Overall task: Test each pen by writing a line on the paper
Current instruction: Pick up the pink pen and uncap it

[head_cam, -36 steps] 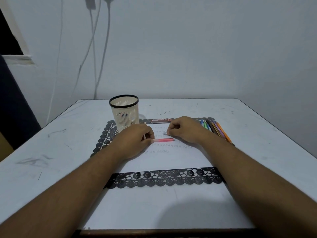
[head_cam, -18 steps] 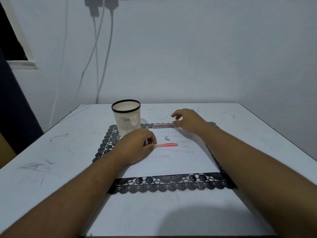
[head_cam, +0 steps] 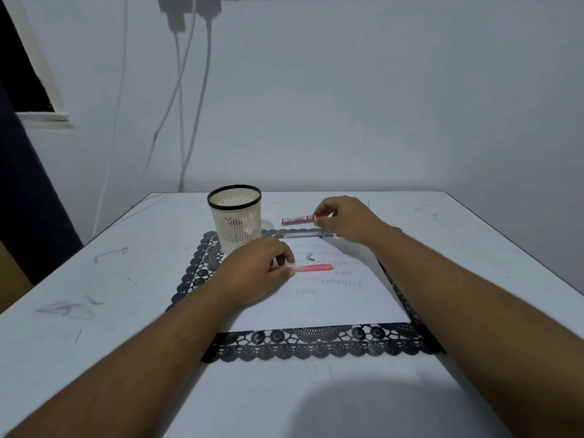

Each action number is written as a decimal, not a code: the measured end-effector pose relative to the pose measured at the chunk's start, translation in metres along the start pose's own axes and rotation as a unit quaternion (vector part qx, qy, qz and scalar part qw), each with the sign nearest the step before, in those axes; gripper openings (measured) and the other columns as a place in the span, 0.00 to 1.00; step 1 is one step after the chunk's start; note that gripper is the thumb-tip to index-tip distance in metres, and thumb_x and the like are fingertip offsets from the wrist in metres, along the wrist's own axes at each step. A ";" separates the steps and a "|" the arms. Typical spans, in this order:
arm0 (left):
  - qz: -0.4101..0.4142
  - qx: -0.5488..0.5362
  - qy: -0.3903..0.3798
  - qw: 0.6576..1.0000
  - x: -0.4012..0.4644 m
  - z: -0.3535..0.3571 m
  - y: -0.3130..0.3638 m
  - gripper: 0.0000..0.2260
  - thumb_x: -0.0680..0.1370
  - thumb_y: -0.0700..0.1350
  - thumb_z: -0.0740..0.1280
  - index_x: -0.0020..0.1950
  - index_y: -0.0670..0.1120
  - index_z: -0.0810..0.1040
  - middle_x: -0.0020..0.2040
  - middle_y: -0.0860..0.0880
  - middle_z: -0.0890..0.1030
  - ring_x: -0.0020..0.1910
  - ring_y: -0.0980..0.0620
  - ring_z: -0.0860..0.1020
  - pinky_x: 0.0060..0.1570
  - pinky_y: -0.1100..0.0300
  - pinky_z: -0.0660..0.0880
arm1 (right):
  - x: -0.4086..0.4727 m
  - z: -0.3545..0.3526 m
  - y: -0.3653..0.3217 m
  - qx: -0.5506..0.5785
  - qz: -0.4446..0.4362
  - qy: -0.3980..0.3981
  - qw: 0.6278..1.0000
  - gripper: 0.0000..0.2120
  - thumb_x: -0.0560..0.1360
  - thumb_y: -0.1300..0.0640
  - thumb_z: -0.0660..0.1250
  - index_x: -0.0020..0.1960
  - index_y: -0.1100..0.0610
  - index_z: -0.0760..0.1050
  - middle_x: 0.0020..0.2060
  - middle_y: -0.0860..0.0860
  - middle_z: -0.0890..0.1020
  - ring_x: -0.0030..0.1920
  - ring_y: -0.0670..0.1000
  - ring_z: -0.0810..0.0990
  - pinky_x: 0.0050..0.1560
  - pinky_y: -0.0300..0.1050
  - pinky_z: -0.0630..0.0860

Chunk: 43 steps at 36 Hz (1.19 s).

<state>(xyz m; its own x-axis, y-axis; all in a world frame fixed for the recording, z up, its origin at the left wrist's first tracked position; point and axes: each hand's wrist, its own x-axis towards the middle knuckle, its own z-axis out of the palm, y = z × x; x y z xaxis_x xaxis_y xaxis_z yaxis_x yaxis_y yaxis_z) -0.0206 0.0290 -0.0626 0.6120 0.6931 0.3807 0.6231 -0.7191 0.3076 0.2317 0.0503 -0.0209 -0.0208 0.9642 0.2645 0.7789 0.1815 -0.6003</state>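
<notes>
A white paper [head_cam: 319,306] with several faint written lines lies on a black lace mat [head_cam: 303,343]. My left hand [head_cam: 256,273] rests on the paper, fingers pinching the end of a pink pen [head_cam: 313,268] that lies flat. My right hand [head_cam: 347,219] is raised beyond the paper's far edge and grips the end of a red pen [head_cam: 297,220] held level above the table. A clear pen [head_cam: 303,235] lies at the paper's far edge below it. A small grey cap [head_cam: 310,257] sits on the paper between my hands.
A cream mesh pen cup [head_cam: 235,218] with a black rim stands at the mat's far left corner and holds a few pens. The white table [head_cam: 94,279] is scuffed. Cables hang down the wall behind.
My right hand left the pink pen, reached to the far edge of the paper and lifted the red pen off the mat. My left hand stayed on the pink pen.
</notes>
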 end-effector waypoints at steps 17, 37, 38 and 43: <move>0.016 0.073 0.191 0.979 0.002 -0.009 0.014 0.18 0.78 0.48 0.72 0.68 0.48 0.79 0.61 0.51 0.79 0.51 0.51 0.79 0.46 0.58 0.74 | -0.061 0.000 -0.024 0.177 -0.044 0.024 0.983 0.06 0.77 0.58 0.76 0.53 0.50 0.86 0.41 0.45 0.82 0.43 0.44 0.78 0.45 0.36 0.74; 0.035 0.018 0.186 0.982 0.000 -0.012 0.010 0.12 0.77 0.42 0.75 0.61 0.42 0.84 0.51 0.48 0.85 0.48 0.53 0.80 0.49 0.66 0.71 | -0.074 0.001 -0.022 0.283 -0.067 0.042 0.956 0.08 0.79 0.60 0.73 0.56 0.52 0.86 0.45 0.45 0.88 0.49 0.44 0.85 0.53 0.39 0.78; 0.032 0.016 0.185 0.982 -0.001 -0.012 0.010 0.13 0.77 0.42 0.75 0.61 0.42 0.84 0.52 0.48 0.85 0.48 0.54 0.79 0.50 0.67 0.70 | -0.075 0.001 -0.021 0.286 -0.069 0.041 0.955 0.07 0.80 0.60 0.72 0.56 0.53 0.86 0.43 0.44 0.88 0.46 0.41 0.83 0.49 0.34 0.75; 0.016 0.017 0.187 0.982 -0.002 -0.011 0.013 0.13 0.78 0.44 0.74 0.61 0.43 0.83 0.52 0.49 0.84 0.46 0.62 0.73 0.47 0.74 0.66 | -0.073 0.002 -0.022 0.313 -0.040 0.045 0.948 0.08 0.82 0.60 0.70 0.58 0.56 0.87 0.41 0.48 0.87 0.43 0.47 0.79 0.43 0.37 0.73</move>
<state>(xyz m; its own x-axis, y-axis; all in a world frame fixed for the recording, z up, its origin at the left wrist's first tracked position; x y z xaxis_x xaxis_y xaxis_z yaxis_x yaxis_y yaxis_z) -0.0189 0.0179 -0.0497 0.4141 0.5989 0.6854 0.6262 -0.7340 0.2630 0.2147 -0.0241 -0.0288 0.0117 0.9270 0.3748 0.2511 0.3601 -0.8985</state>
